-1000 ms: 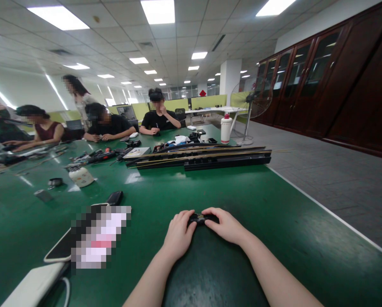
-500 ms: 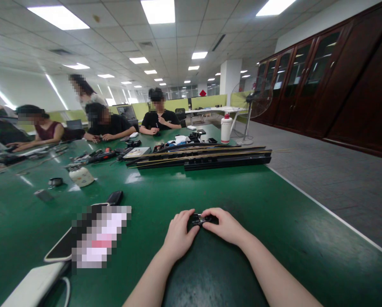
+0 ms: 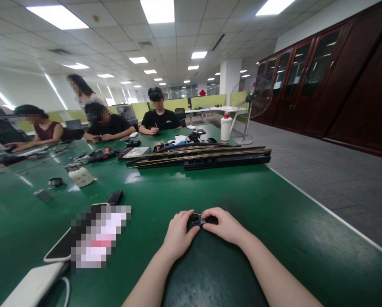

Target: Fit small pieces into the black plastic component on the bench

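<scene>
Both my hands are on one small black part [image 3: 197,220] with metallic bits, low over the green table [image 3: 242,187]. Its kind is too small to make out. My left hand [image 3: 179,234] has thumb and fingers closed round its left end. From the right side, my right hand [image 3: 225,226] pinches the other end between thumb and forefinger. The fingers hide much of the part, and I cannot tell whether it rests on the tabletop.
Left of my hands lie a phone-like slab [image 3: 64,241], a blurred-out sheet and a white box [image 3: 33,285] with a cable. Long black rails [image 3: 227,158] lie across the table ahead. A white bottle [image 3: 225,130] stands behind them. Several people sit across the table.
My hands and the black part stay nearly where they were. Across the table, a person in black has lowered one hand from the chest.
</scene>
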`<control>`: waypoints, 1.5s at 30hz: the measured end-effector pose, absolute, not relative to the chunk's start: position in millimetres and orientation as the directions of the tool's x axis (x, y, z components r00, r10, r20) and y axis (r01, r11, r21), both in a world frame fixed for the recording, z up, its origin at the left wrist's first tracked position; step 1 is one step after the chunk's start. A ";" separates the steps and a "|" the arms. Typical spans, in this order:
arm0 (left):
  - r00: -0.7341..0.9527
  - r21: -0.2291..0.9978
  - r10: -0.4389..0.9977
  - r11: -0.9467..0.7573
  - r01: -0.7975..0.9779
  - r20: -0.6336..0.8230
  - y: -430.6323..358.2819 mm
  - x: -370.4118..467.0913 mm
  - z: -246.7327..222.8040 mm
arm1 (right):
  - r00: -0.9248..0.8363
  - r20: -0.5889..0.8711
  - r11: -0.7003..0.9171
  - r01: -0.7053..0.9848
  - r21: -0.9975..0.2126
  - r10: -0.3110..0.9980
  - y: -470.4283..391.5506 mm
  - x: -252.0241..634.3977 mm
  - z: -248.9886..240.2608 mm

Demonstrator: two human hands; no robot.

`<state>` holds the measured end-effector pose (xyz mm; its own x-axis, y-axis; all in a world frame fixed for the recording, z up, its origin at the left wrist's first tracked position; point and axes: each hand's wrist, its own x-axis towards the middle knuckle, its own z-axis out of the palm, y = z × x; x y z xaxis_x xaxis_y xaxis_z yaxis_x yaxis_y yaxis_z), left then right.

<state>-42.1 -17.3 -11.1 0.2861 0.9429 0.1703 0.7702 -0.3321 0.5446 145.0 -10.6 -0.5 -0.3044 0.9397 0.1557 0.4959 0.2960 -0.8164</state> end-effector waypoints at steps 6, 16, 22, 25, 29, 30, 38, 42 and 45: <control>0.291 0.551 0.939 -0.343 0.760 0.183 -17.5 -42.3 -11.5 | -0.316 0.152 0.302 0.505 -0.809 0.936 -11.2 145.8 1.9; 0.287 0.549 0.939 -0.344 0.761 0.190 -16.9 -42.4 -14.3 | -0.298 0.129 0.254 0.432 -0.865 0.946 -8.9 144.2 2.4; 0.283 0.553 0.941 -0.338 0.762 0.185 -17.7 -41.9 -11.9 | -0.296 0.118 0.218 0.335 -0.916 0.948 -5.5 145.3 5.3; 0.283 0.552 0.942 -0.335 0.763 0.182 -18.1 -41.8 -10.9 | -0.269 0.113 0.192 0.290 -0.938 0.957 -3.4 146.6 3.3; 0.286 0.548 0.940 -0.342 0.763 0.188 -17.9 -42.2 -11.5 | -0.223 0.088 0.120 0.134 -0.984 0.971 0.4 146.9 -2.9; 0.285 0.548 0.940 -0.341 0.764 0.188 -17.8 -42.3 -11.8 | -0.211 0.073 0.095 0.093 -0.991 0.975 1.1 146.9 -3.9; 0.291 0.546 0.936 -0.351 0.761 0.196 -17.7 -42.1 -10.8 | -0.104 -0.004 -0.012 -0.075 -0.997 0.995 0.8 150.0 1.8; 0.288 0.543 0.939 -0.343 0.766 0.187 -17.8 -41.6 -10.2 | -0.063 -0.040 -0.049 -0.145 -0.988 0.997 1.0 153.1 4.1; 0.287 0.542 0.940 -0.340 0.768 0.183 -17.8 -41.5 -9.9 | -0.062 -0.053 -0.063 -0.182 -0.981 0.997 1.4 154.9 4.5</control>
<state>-41.5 -17.8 -9.9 0.2873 0.9402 0.1832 0.7681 -0.3404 0.5424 154.9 1.4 4.5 -0.0618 0.9967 -0.0530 -0.1819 -0.0634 -0.9813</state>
